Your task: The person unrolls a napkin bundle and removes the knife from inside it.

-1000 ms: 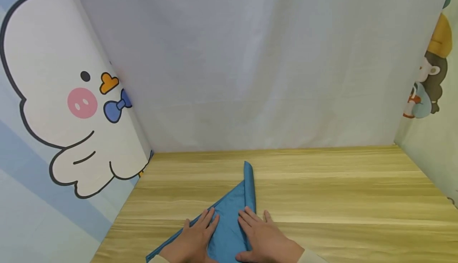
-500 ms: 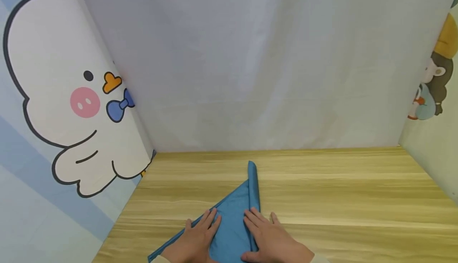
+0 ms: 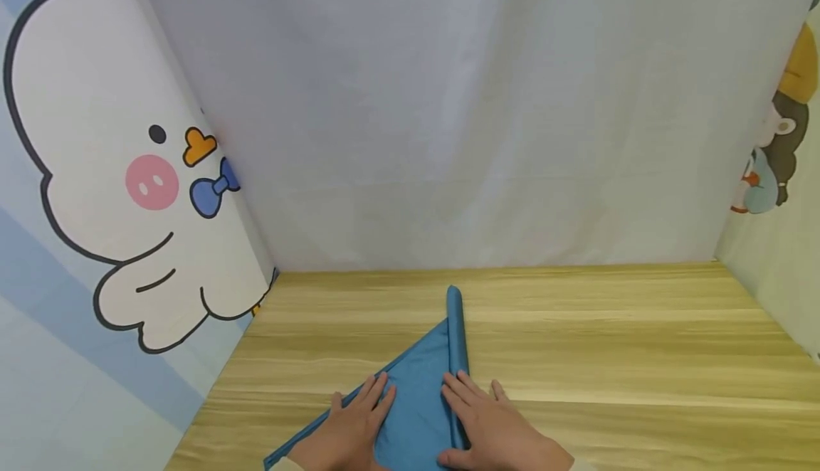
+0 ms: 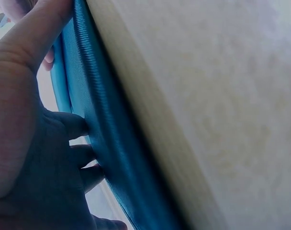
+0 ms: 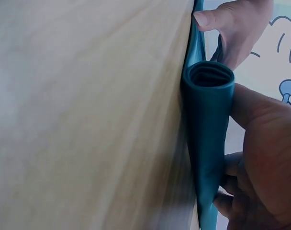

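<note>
A blue cloth (image 3: 413,400) with a slight sheen lies on the wooden table, its flat part narrowing toward the far end. Its right side is wound into a tube (image 3: 455,329), and the right wrist view shows the layered spiral in the tube's end (image 5: 210,75). My left hand (image 3: 352,421) rests with spread fingers on the flat part, across its slanting left edge. On the tube lies my right hand (image 3: 487,417), fingers extended over it and thumb near its close end. The cloth's near end falls outside the head view.
Light wood-grain table (image 3: 608,343) surface extends around the cloth. A pale grey curtain (image 3: 448,115) hangs along the back edge. Printed cartoon panels stand at the left (image 3: 96,172) and right (image 3: 769,172).
My right hand and the rolled tube have shifted slightly to the right, widening the gap between my hands. The left hand has stayed on the cloth. The head view has also shifted a little.
</note>
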### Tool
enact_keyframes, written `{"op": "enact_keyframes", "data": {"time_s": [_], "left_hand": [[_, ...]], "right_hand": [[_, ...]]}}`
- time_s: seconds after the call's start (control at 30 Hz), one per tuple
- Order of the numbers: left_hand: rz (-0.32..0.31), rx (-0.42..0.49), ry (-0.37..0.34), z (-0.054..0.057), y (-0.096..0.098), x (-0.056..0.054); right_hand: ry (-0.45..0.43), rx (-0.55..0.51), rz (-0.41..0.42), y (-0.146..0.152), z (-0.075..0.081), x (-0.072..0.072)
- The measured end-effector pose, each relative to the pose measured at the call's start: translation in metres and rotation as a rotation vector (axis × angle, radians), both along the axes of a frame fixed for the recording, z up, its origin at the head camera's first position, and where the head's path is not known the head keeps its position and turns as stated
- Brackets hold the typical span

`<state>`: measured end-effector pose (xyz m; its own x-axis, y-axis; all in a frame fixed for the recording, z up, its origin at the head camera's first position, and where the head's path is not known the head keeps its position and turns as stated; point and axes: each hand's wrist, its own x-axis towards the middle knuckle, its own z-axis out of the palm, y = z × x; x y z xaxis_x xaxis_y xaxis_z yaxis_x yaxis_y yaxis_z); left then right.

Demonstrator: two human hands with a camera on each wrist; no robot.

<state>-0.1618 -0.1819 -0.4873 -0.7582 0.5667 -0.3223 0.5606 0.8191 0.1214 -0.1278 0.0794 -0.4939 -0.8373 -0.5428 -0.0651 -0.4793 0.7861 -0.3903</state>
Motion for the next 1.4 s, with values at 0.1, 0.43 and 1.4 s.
{"op": "enact_keyframes", "data": {"time_s": [0.1,0.43,1.4], "left_hand": [[-0.003,0.003,-0.005,0.000,0.000,0.000],[0.005,0.021,-0.015,-0.002,-0.002,0.001],[0.012,0.000,-0.026,0.001,0.000,0.000]], "right_hand": [[0.004,-0.004,-0.002,0.001,0.000,0.000],[0.005,-0.007,0.002,0.004,0.003,0.003],[-0.025,-0.094,-0.012,0.024,-0.002,0.002]]}}
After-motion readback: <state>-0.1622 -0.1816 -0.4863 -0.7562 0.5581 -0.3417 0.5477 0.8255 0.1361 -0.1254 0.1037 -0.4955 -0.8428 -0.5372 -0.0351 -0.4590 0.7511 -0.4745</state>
